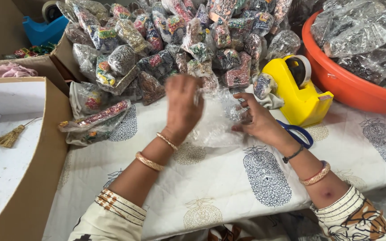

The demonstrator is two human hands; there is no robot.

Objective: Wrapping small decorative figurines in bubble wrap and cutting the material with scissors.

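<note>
Clear plastic bag (217, 127) is lying crumpled at the centre of a white block-printed cloth (228, 187) that is covering the work surface. Filling the twelve o'clock stretch, a heap of packed sachets (166, 40) is spreading wide; an orange tub (349, 85) is sitting at two o'clock, a cardboard box (27, 178) at nine. Beside the bag's right, a yellow tape dispenser (298, 96) is standing. Left hand (182, 105) is pinching the bag's top with curled fingers; right hand (258, 118) is gripping its side, fingers partly closed.
</note>
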